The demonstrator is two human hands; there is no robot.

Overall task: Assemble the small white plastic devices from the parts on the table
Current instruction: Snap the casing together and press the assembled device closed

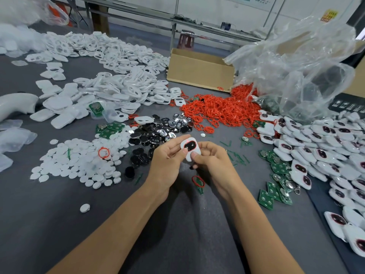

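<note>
Fingers (174, 143) of left hand (167, 161), right hand (213, 161) pinch device (190, 146); box (199, 76) contents hidden.

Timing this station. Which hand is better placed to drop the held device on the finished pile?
Probably right. Both hands pinch the device, but the pile lies on the right hand's side; the left hand would cross over.

Shells (110, 62) left, rings (217, 111) behind, devices (325, 147) right.

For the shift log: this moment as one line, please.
stage: assembly in hand | left hand: grips white device | right hand: pinches its lower end | finished devices: piled at right | red rings: heaped beyond
</note>
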